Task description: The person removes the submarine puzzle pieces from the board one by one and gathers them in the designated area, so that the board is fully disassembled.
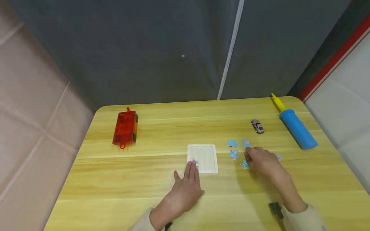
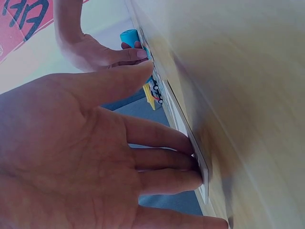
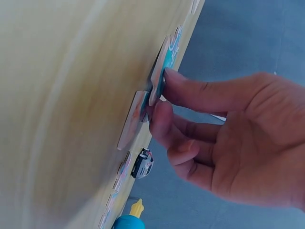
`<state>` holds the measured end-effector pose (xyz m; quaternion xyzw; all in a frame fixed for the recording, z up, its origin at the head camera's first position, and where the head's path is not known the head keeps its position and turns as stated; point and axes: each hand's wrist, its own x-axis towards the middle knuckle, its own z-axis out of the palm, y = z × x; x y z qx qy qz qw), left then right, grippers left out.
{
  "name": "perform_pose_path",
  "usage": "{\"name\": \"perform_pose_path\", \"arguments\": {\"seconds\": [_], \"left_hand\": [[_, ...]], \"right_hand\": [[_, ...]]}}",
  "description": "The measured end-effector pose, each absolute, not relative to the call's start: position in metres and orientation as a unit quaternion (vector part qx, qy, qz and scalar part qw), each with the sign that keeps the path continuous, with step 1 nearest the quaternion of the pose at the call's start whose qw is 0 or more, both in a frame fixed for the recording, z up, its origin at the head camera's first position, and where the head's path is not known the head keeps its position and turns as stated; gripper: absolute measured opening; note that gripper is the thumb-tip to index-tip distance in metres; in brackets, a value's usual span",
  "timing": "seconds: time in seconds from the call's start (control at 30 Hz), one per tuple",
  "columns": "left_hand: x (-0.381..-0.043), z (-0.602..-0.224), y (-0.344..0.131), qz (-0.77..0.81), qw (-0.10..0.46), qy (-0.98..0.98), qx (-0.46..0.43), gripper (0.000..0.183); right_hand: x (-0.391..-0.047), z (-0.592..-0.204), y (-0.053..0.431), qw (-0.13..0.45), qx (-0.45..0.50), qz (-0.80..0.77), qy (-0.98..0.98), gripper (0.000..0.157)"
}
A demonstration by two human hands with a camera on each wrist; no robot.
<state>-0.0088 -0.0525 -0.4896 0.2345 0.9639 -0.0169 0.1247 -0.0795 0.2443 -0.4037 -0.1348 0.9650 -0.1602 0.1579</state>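
My left hand (image 1: 186, 192) lies with straight fingers over the lower left corner of a pale square puzzle tray (image 1: 202, 145). Its fingertips touch a small puzzle piece (image 1: 197, 162) there. To the right, my right hand (image 1: 264, 162) is low over loose puzzle pieces. In the right wrist view, thumb and index finger pinch the edge of a teal puzzle piece (image 3: 159, 71), tilted against the table, with another piece (image 3: 131, 119) beside it. Blue pieces (image 1: 232, 143) lie between the tray and that hand, which partly hides others.
A red toy cart (image 1: 125, 127) stands at the back left. Behind my right hand are a small silver toy car (image 1: 257, 126) and a blue pump (image 1: 298, 129) with a yellow nozzle. A dark partition (image 1: 144, 57) rises along the table's far edge, with walls at both sides.
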Motion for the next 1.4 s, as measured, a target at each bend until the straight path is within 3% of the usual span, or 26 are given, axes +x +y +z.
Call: {"name": "perform_pose_path", "arguments": {"seconds": [0.57, 1.07, 1.4], "left_hand": [[-0.009, -0.488, -0.051, -0.017, 0.140, 0.964, 0.225, 0.089], [-0.012, -0.486, -0.057, 0.009, 0.177, 0.960, 0.216, 0.093], [-0.025, -0.485, -0.066, 0.010, 0.163, 0.969, 0.185, 0.094]], "right_hand": [[-0.076, -0.397, 0.220, 0.132, -0.137, -0.141, 0.972, 0.024], [-0.093, -0.408, 0.133, 0.150, -0.311, -0.273, 0.898, 0.010], [-0.100, -0.414, 0.111, 0.158, -0.277, -0.264, 0.910, 0.006]]}}
